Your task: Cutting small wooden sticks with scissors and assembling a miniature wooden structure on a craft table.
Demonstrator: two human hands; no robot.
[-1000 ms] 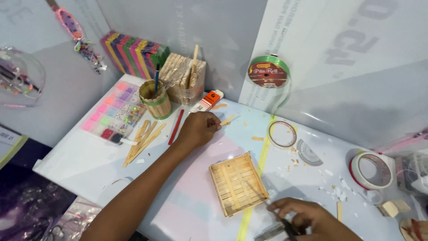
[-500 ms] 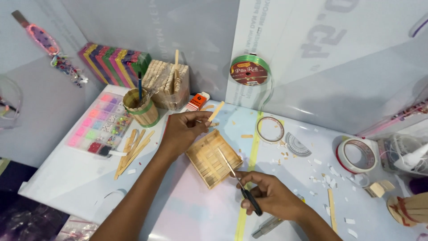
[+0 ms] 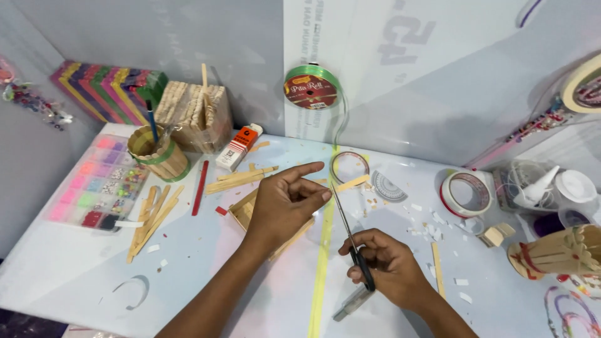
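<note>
Scissors [image 3: 350, 241] sit in right hand [image 3: 385, 266], fingers clamped through the black handles, blades pointing to 11 o'clock. Left hand [image 3: 285, 203] rests over the stick panel [image 3: 247, 209] at counter [image 3: 206, 275] centre, fingers loosely apart, holding nothing. Best keep the panel pinned flat and blade tips clear of the left fingertips, which lie just beside them.

We note pale tan wood on the stick square [image 3: 241, 211] under the left hand [image 3: 283, 206]; black handles on the scissors [image 3: 354, 250] in the right hand [image 3: 387, 266]. White counter [image 3: 75, 275], a yellow-green strip [image 3: 321, 263] across it. Green ribbon spool [image 3: 311, 87] with red face; bead box [image 3: 94, 184] in pink, orange, green squares; one red stick [image 3: 200, 186]; rainbow-striped paper stack [image 3: 100, 91].
</note>
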